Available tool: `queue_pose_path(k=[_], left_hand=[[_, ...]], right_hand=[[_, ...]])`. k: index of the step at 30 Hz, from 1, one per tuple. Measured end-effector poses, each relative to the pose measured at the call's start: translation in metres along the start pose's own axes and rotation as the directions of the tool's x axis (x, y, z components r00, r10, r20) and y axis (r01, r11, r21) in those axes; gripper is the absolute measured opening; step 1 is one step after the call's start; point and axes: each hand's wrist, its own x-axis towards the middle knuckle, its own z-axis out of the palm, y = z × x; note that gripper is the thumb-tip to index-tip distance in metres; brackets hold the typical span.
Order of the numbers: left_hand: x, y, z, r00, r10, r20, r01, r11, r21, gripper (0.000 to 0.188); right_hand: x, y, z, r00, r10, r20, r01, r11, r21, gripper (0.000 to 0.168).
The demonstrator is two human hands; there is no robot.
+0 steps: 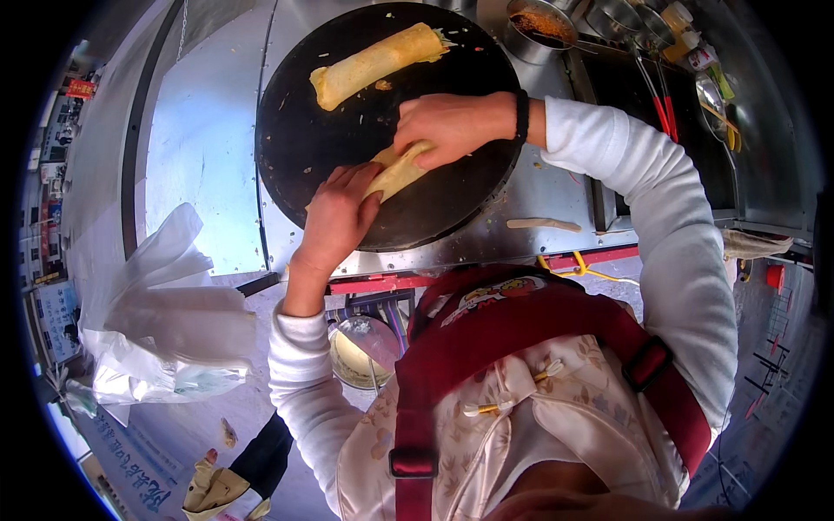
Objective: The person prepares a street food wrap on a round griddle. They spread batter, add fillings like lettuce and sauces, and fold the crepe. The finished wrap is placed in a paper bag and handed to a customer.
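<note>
Both my hands grip a folded crepe (399,177) low over the front half of a round black griddle (326,150). My left hand (342,211) holds its near left end, the thumb along the side and the fingers over the top. At its right end, the fingers of my right hand (453,127) curl around the edge. Parts of the crepe are hidden under both hands. Farther back on the griddle lies a second, rolled crepe (381,64), golden, with shredded filling showing at its right end. A few crumbs are scattered on the black surface.
A metal pot of reddish sauce (541,29) stands behind the griddle's right side. Red-handled ladles (663,104) rest farther right. A flat wooden stick (544,225) lies on the steel counter. Plastic bags (169,325) hang at left. Below sits a batter bucket (358,358); another person (241,475) stands lower left.
</note>
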Motion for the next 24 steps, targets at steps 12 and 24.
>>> queue_pose_path(k=[12, 24], left_hand=[[-0.008, 0.014, 0.034, 0.985, -0.054, -0.166, 0.119, 0.904, 0.411, 0.063], [0.031, -0.025, 0.022, 0.963, -0.099, -0.252, 0.211, 0.858, 0.468, 0.064]], right_hand=[[-0.015, -0.021, 0.033, 0.983, 0.038, -0.182, -0.114, 0.896, -0.429, 0.049], [0.047, 0.027, 0.002, 0.978, 0.185, -0.095, -0.206, 0.923, -0.325, 0.052]])
